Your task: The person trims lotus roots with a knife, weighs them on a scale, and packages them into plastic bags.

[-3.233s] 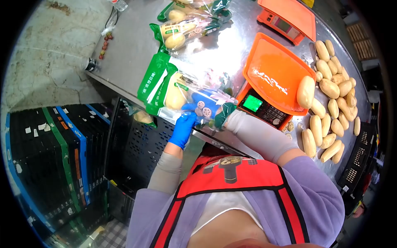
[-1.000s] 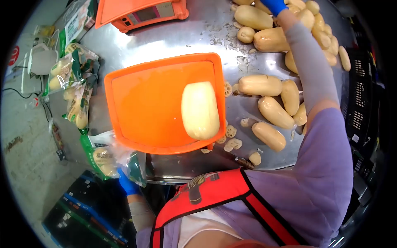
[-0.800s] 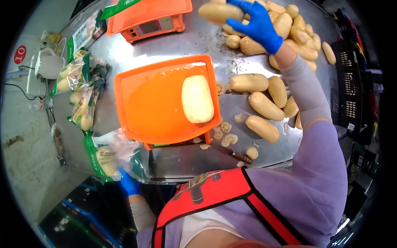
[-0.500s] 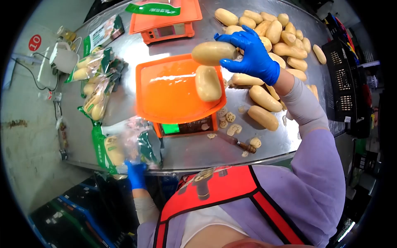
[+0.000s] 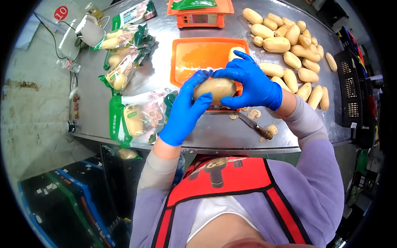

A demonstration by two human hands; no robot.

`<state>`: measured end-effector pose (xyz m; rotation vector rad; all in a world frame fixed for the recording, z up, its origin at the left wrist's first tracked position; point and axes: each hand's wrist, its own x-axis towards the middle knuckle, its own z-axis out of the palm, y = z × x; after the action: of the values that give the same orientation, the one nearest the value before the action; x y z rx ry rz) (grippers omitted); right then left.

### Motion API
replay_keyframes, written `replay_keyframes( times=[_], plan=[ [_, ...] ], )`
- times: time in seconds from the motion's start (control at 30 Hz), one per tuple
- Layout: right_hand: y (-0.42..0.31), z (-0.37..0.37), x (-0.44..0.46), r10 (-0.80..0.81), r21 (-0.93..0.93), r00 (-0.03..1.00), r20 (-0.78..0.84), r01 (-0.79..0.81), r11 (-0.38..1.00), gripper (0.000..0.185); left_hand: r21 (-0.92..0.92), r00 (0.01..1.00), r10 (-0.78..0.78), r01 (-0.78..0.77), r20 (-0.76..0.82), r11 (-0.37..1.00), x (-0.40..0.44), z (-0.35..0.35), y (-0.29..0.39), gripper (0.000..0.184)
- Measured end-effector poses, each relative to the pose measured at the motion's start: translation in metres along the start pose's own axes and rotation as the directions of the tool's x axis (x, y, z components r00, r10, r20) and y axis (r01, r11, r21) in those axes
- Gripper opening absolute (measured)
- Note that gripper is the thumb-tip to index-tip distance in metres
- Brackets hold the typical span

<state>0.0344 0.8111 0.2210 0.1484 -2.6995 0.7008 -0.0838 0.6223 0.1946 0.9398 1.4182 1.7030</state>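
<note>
Both my hands, in blue gloves, hold a pale lotus root section over the front edge of the orange scale tray. Its left end is in my left hand, thumb on the near side. Around the right end curl the fingers of my right hand. Behind that hand, another lotus root lies on the tray, partly hidden. A knife with a wooden handle rests on the metal table among cut lotus root slices.
Many lotus roots are piled at the back right, beside a black crate. Filled green-and-clear bags lie along the left. A second orange scale stands at the back with a green bag on it.
My right hand has brought the lotus root from above the tray towards me. My left hand has left the bag at the table edge and now grips the root too. The view has shifted.
</note>
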Motion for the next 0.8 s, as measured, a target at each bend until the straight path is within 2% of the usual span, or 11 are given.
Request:
replay_keyframes(
  times=[0.07,0.1,0.17,0.27,0.5,0.6,0.67,0.7,0.77,0.8],
  plan=[
    [-0.006,0.005,0.001,-0.007,-0.004,1.0,-0.017,0.007,1.0,0.052,0.13,0.995,-0.071,0.062,0.068,0.99,0.005,-0.001,-0.001,0.051],
    [-0.01,0.006,0.0,0.011,-0.004,1.0,-0.002,-0.011,1.0,0.054,0.128,0.994,-0.073,0.062,0.076,0.99,0.004,-0.001,0.0,0.051],
    [-0.013,0.01,-0.001,0.026,0.0,1.0,0.005,-0.026,1.0,0.055,0.026,0.983,-0.167,0.165,0.078,0.986,0.002,-0.002,0.002,0.054],
    [-0.019,0.015,-0.001,0.017,0.001,1.0,-0.005,-0.017,1.0,0.053,-0.026,0.966,-0.236,0.24,0.109,0.97,0.0,-0.006,-0.003,0.055],
    [-0.028,0.016,-0.001,0.046,-0.017,0.998,0.047,-0.046,0.999,0.049,0.018,0.958,-0.268,0.267,0.107,0.963,-0.002,-0.009,-0.01,0.052],
    [-0.027,0.018,-0.008,0.056,-0.03,0.998,0.022,-0.056,0.998,0.047,0.016,0.953,-0.27,0.271,0.136,0.963,0.0,-0.004,-0.014,0.052],
    [-0.022,0.02,-0.019,0.045,0.014,0.994,-0.097,-0.044,0.999,0.041,0.006,0.941,-0.31,0.312,0.137,0.95,0.001,0.006,-0.013,0.051],
    [-0.019,0.018,-0.025,0.056,0.001,0.993,-0.107,-0.056,0.998,0.041,0.009,0.939,-0.304,0.307,0.157,0.952,0.003,0.012,-0.014,0.051],
    [-0.016,0.01,-0.04,0.163,0.083,0.984,-0.067,-0.157,0.984,0.043,-0.2,0.878,-0.424,0.466,0.221,0.862,0.006,0.025,-0.018,0.05],
    [-0.015,0.006,-0.048,0.176,0.067,0.981,-0.084,-0.171,0.983,0.043,-0.19,0.875,-0.416,0.465,0.245,0.865,0.008,0.033,-0.023,0.05]
  ],
)
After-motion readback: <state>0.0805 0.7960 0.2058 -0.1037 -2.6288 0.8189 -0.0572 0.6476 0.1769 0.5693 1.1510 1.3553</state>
